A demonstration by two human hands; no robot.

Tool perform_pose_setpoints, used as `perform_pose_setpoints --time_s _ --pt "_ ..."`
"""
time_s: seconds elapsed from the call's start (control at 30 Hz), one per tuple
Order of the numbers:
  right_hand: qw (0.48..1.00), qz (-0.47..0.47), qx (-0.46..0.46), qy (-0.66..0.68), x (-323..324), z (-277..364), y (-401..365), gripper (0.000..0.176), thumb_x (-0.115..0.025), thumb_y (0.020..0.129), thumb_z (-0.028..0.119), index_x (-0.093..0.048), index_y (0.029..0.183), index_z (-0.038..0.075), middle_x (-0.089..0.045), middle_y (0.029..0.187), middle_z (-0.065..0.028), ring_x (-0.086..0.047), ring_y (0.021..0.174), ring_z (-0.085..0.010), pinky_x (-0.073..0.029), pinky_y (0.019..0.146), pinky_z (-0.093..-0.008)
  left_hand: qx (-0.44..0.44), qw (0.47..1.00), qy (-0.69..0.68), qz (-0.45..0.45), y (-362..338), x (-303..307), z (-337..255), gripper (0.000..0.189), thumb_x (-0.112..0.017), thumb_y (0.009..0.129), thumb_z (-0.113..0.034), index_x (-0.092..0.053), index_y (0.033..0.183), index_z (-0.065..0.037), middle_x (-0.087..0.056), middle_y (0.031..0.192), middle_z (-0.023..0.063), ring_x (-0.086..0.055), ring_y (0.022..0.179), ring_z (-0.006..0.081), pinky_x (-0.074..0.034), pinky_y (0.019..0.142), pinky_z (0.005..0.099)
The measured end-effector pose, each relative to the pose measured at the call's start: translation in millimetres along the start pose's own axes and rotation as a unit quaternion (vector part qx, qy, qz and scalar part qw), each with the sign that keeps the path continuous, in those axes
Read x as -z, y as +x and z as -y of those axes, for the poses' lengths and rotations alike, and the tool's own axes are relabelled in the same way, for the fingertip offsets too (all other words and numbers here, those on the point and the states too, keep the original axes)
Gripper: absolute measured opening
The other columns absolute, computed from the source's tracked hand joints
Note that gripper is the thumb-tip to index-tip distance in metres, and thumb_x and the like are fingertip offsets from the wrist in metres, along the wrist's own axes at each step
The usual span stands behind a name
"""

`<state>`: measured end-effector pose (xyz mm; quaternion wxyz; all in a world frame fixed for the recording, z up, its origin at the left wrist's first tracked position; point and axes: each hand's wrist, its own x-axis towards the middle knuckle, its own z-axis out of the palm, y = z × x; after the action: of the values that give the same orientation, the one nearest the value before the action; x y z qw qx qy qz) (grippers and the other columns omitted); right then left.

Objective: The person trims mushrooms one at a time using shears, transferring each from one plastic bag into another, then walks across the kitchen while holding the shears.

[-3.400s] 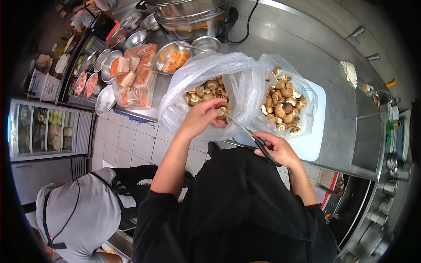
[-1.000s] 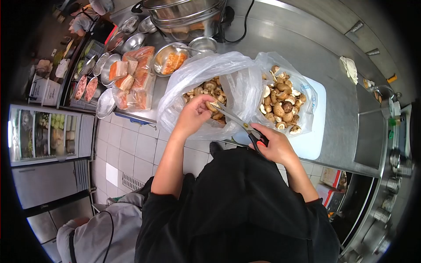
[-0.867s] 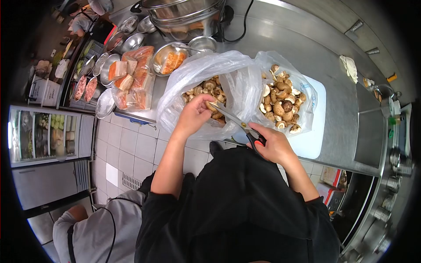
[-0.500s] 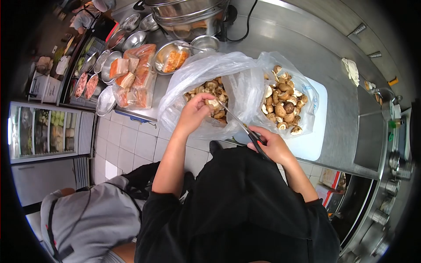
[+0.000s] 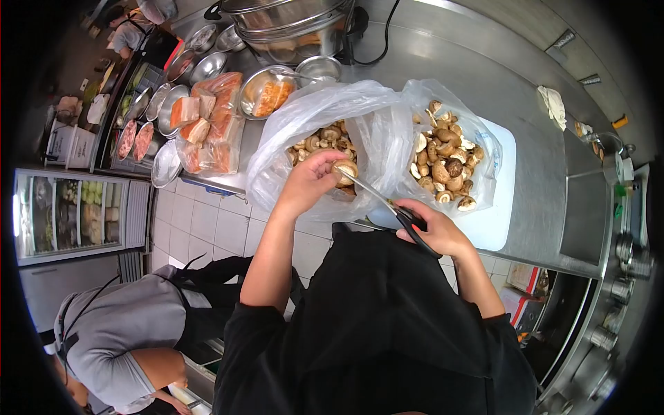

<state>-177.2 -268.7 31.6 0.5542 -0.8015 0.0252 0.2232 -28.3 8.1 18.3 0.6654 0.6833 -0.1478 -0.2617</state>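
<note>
My left hand (image 5: 308,181) holds a brown mushroom (image 5: 344,171) over the open left plastic bag (image 5: 290,131), which is full of mushrooms. My right hand (image 5: 434,229) grips black-handled scissors (image 5: 387,204); their blades point up-left and touch the mushroom in my left hand. A second clear bag (image 5: 477,149) with several mushrooms lies to the right on a white cutting board (image 5: 499,207).
On the steel counter (image 5: 512,90) stand a bowl of orange pieces (image 5: 266,90), a bag of meat slabs (image 5: 211,121), metal bowls (image 5: 190,66) and a big steamer pot (image 5: 297,28). A white rag (image 5: 553,111) lies far right. A person in grey (image 5: 131,332) bends at lower left.
My left hand has taken a fresh mushroom from the left bag and brought it to the scissor tips. The person in grey has shifted about at lower left.
</note>
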Motion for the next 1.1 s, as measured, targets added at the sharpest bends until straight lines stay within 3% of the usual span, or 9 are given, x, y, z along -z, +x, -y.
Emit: perform_pose_setpoints --time_s 0.1,0.37,0.47,0.53,0.57,0.7,0.8,0.97,1.1 --pt "1.000 -0.008 0.009 0.002 -2 -3 1 0.064 -0.079 0.084 0.040 -0.056 0.138 0.015 -0.069 0.110 -0.0062 -0.063 0.097 -0.0171 -0.049 0.088 -0.0319 -0.019 0.999 0.049 0.005 1 1 0 0.035 -0.060 0.091 0.006 -0.064 0.125 -0.002 -0.064 0.120 0.0019 -0.061 0.101 0.0073 -0.049 0.089 0.0235" --pt "0.999 -0.038 -0.028 0.002 6 17 -27 0.055 -0.082 0.085 0.024 -0.062 0.135 0.012 -0.070 0.087 -0.0004 -0.061 0.078 -0.0095 -0.050 0.075 -0.0267 -0.018 0.999 0.022 0.020 5 -21 -18 0.026 -0.061 0.094 0.003 -0.066 0.119 -0.002 -0.064 0.123 0.0034 -0.061 0.106 0.0094 -0.048 0.091 0.0242" --pt "0.997 -0.051 -0.054 0.007 28 13 -51 0.055 -0.082 0.085 0.021 -0.061 0.136 0.011 -0.066 0.082 0.0032 -0.057 0.074 -0.0062 -0.048 0.071 -0.0238 -0.026 1.000 0.013 0.006 13 -41 -28 0.021 -0.061 0.094 0.002 -0.066 0.114 -0.002 -0.065 0.120 0.0025 -0.061 0.102 0.0078 -0.048 0.085 0.0228" --pt "0.993 -0.091 -0.046 0.059 41 -16 -69 0.055 -0.081 0.086 0.018 -0.060 0.137 0.011 -0.064 0.080 0.0043 -0.055 0.072 -0.0053 -0.046 0.069 -0.0224 -0.077 0.997 0.021 0.003 21 -64 -45 0.018 -0.062 0.092 -0.002 -0.065 0.110 -0.002 -0.060 0.103 0.0016 -0.053 0.073 0.0080 -0.046 0.067 0.0250" --pt "0.986 -0.121 -0.034 0.109 45 -26 -75 0.055 -0.081 0.087 0.015 -0.059 0.137 0.010 -0.061 0.077 0.0054 -0.053 0.071 -0.0044 -0.045 0.067 -0.0210 -0.078 0.997 0.022 0.010 28 -75 -50 0.018 -0.062 0.092 -0.002 -0.065 0.110 -0.002 -0.060 0.103 0.0016 -0.053 0.073 0.0080 -0.046 0.067 0.0250" --pt "0.950 -0.231 -0.090 0.191 60 -33 -97 0.058 -0.080 0.086 0.014 -0.057 0.140 0.011 -0.054 0.065 0.0057 -0.047 0.051 -0.0030 -0.038 0.046 -0.0207 -0.178 0.957 0.228 0.033 66 -124 -74 0.027 -0.064 0.088 -0.011 -0.064 0.115 -0.005 -0.062 0.101 0.0106 -0.059 0.076 0.0207 -0.049 0.073 0.0329" --pt "0.936 -0.278 -0.081 0.201 61 -43 -104 0.059 -0.080 0.086 0.015 -0.057 0.140 0.011 -0.057 0.064 0.0032 -0.048 0.046 -0.0048 -0.037 0.041 -0.0225 -0.184 0.931 0.314 0.030 95 -149 -75 0.029 -0.062 0.092 -0.016 -0.064 0.119 -0.005 -0.063 0.113 0.0159 -0.062 0.101 0.0356 -0.050 0.088 0.0407" --pt "0.925 -0.290 -0.086 0.230 59 -55 -109 0.059 -0.080 0.086 0.015 -0.056 0.140 0.011 -0.057 0.064 0.0022 -0.049 0.046 -0.0051 -0.037 0.041 -0.0226 -0.134 0.941 0.311 0.009 92 -146 -98 0.036 -0.062 0.096 -0.023 -0.062 0.128 -0.006 -0.060 0.130 0.0187 -0.067 0.100 0.0302 -0.051 0.090 0.0379" --pt "0.926 -0.289 -0.088 0.224 58 -54 -102 0.058 -0.079 0.087 0.014 -0.056 0.140 0.010 -0.056 0.063 0.0024 -0.048 0.045 -0.0055 -0.037 0.041 -0.0226 -0.143 0.949 0.276 0.054 63 -100 -126 0.030 -0.065 0.097 -0.022 -0.067 0.120 -0.002 -0.068 0.106 0.0083 -0.067 0.085 0.0155 -0.052 0.078 0.0284"
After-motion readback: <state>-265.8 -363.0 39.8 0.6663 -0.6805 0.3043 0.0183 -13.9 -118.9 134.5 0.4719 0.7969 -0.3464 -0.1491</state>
